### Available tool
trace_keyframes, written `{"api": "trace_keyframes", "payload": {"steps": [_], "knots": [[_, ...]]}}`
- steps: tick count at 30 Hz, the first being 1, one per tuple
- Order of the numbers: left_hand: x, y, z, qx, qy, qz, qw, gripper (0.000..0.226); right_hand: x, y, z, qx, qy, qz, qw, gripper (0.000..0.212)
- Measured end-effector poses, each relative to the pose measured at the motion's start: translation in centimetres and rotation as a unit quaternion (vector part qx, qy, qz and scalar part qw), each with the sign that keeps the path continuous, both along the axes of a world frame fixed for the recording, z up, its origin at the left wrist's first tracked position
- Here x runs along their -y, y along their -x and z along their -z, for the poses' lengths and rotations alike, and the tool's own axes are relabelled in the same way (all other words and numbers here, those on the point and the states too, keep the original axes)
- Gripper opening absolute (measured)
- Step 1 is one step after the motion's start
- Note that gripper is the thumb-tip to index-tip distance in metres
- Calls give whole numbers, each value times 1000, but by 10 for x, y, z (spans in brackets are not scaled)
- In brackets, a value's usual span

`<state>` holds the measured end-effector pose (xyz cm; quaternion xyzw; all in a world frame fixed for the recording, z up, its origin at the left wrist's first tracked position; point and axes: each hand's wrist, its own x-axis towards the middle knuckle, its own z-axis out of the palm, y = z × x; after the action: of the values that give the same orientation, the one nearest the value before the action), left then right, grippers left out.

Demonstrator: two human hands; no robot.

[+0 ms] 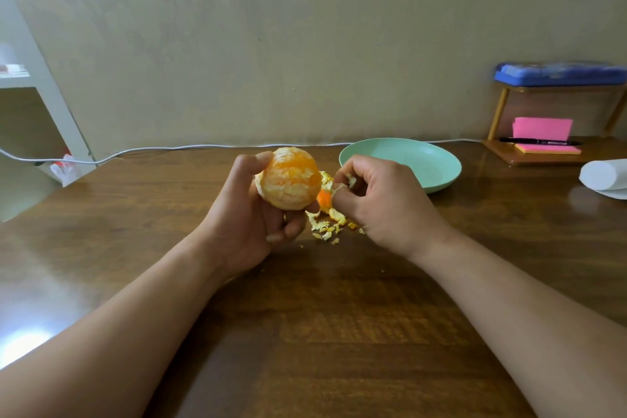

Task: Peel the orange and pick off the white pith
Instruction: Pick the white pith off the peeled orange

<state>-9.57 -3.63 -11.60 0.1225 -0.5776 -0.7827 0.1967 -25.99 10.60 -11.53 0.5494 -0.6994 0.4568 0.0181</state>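
My left hand (251, 214) grips the peeled orange (289, 178) above the wooden table, thumb on its top and fingers curled under it. White pith still streaks the fruit's surface. Just to its right, my right hand (376, 204) pinches a small strip of white pith (343, 184) between thumb and fingertips, a short way off the fruit. Below and between both hands lies a small heap of peel and pith scraps (327, 226) on the table, partly hidden by my right hand.
A pale green plate (424, 159) sits behind my right hand. At the far right are a wooden stand (502, 153) with pink sticky notes (542, 128) and a black pen (539, 141), plus a white paper roll (604, 175). A white cable (169, 147) runs along the table's back edge.
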Motion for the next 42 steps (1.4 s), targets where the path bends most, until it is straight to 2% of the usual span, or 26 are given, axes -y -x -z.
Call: {"api": "trace_keyframes", "payload": {"steps": [4, 7, 10, 13, 19, 23, 27, 30, 34, 37, 42], "knots": [[4, -1, -2, -25, -30, 7, 999, 60, 0, 0, 1, -27, -49, 6, 998, 5], [4, -2, -2, -17, -33, -5, 999, 58, 1, -2, 2, -38, -81, 9, 996, 14], [3, 0, -1, -13, -27, -19, 999, 55, 0, -5, -2, -18, -36, 14, 999, 19], [4, 2, 1, -20, -33, -31, 999, 56, 0, -6, -9, 60, 15, -9, 998, 14], [2, 5, 2, -32, -19, -50, 998, 51, 4, -9, -6, 126, 36, -36, 991, 13], [2, 5, 4, -35, 9, -50, 998, 50, 6, -8, -4, 143, 44, -35, 988, 15], [5, 4, 6, -40, 41, -48, 997, 67, 7, -8, -5, 175, 34, -45, 983, 15], [5, 4, 6, -38, 53, -41, 997, 69, 5, -8, -6, 188, 25, -63, 980, 12], [4, 4, 7, -47, 48, -36, 997, 68, 5, -9, -5, 162, 31, -65, 984, 9], [4, 5, 8, -49, 31, -42, 997, 64, 6, -9, -4, 180, 30, -61, 981, 10], [6, 5, 7, -51, 23, -41, 998, 71, 4, -8, -6, 188, 16, -55, 980, 13]]}}
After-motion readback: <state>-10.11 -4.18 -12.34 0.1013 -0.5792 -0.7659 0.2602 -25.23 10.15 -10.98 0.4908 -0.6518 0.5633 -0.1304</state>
